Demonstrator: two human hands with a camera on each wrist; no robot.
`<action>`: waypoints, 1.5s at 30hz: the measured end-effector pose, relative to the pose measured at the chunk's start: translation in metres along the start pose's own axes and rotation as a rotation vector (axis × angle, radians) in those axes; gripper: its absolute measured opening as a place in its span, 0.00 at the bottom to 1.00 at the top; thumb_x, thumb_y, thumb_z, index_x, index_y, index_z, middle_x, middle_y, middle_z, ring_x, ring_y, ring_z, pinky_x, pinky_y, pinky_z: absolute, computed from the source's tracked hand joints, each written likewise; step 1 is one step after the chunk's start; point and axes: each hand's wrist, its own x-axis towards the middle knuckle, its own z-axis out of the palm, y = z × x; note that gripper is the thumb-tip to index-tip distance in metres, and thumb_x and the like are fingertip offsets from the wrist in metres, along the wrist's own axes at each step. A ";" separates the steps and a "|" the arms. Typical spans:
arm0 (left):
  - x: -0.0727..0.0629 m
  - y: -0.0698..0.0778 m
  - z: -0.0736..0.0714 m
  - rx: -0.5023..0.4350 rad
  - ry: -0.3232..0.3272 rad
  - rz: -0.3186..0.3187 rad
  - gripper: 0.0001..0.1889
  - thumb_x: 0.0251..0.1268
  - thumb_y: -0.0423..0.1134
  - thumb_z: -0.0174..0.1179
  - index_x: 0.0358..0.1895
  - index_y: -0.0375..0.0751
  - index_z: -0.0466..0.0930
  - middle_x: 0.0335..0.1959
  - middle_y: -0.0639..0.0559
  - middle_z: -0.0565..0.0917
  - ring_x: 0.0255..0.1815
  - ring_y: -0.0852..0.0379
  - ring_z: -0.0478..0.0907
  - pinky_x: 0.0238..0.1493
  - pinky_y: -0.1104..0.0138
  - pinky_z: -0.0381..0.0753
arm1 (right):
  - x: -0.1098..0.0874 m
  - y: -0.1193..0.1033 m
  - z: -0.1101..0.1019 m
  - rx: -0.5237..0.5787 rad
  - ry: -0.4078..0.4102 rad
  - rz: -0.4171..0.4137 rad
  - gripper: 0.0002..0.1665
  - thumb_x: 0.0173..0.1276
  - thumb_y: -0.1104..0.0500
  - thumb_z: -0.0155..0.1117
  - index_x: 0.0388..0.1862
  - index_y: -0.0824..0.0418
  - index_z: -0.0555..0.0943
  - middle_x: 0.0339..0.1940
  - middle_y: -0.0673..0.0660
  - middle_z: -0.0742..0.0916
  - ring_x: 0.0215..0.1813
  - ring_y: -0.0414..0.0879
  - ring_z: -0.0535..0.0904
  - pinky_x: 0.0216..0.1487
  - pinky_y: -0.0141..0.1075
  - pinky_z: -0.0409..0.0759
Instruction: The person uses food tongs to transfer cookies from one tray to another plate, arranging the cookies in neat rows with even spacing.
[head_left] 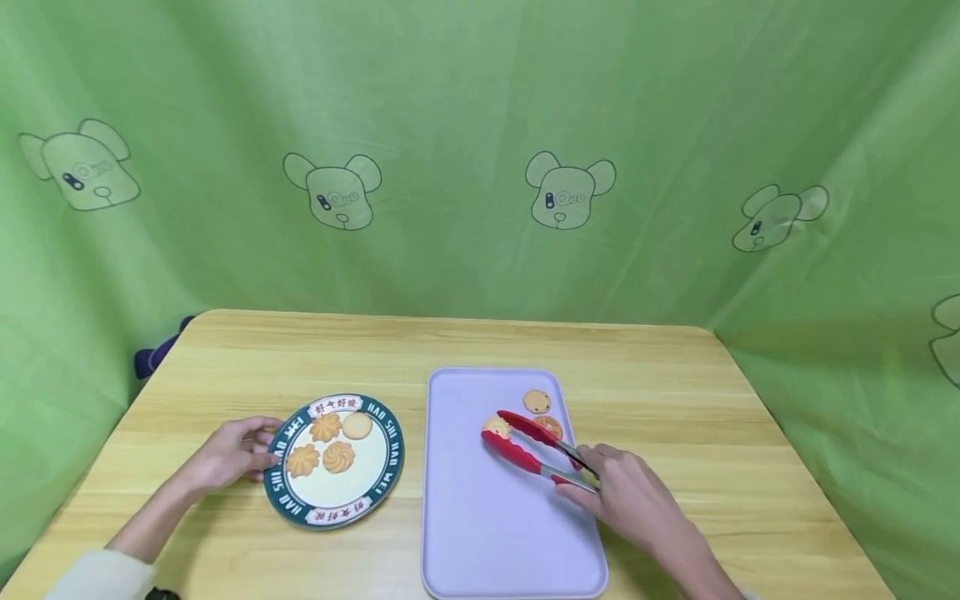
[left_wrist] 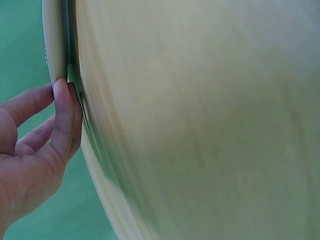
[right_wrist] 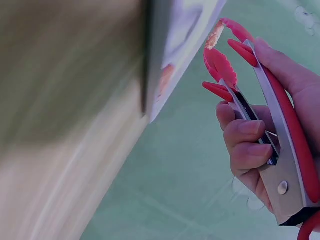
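Right hand is wrapped round the red tongs, which angle far-left to a cookie between their tips, over the tray's far half. Left hand, farther off, pinches the plate's left rim.

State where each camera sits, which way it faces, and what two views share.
Head: worn on the head, facing forward and down at a pale purple rectangular tray and a round, teal-rimmed white plate; the left hand, right hand and forearms show.
Left wrist: on the left wrist, facing the plate's edge, which that hand pinches; only that hand shows.
Right wrist: on the right wrist, facing red and silver metal tongs in that hand's grip; only that hand shows.
Shared: head and right wrist both show the tongs.
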 end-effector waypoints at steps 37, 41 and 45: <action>0.001 0.002 0.000 0.000 0.007 0.003 0.30 0.55 0.24 0.59 0.63 0.21 0.62 0.44 0.34 0.76 0.35 0.54 0.79 0.32 0.65 0.87 | 0.074 -0.122 0.028 -0.054 -0.206 -0.274 0.25 0.53 0.38 0.70 0.34 0.59 0.82 0.19 0.47 0.72 0.22 0.39 0.65 0.20 0.26 0.63; 0.001 0.001 0.000 -0.019 0.007 0.017 0.30 0.55 0.24 0.59 0.63 0.20 0.63 0.44 0.34 0.76 0.34 0.54 0.79 0.31 0.65 0.87 | 0.075 -0.125 0.027 -0.065 -0.220 -0.264 0.26 0.53 0.38 0.70 0.35 0.59 0.82 0.19 0.47 0.72 0.22 0.39 0.65 0.21 0.27 0.63; 0.000 0.000 0.000 -0.022 0.007 0.016 0.30 0.55 0.24 0.59 0.63 0.20 0.62 0.44 0.34 0.76 0.34 0.54 0.79 0.32 0.65 0.87 | 0.073 -0.125 0.025 -0.072 -0.216 -0.266 0.27 0.52 0.37 0.70 0.36 0.59 0.82 0.21 0.47 0.73 0.22 0.39 0.66 0.22 0.27 0.65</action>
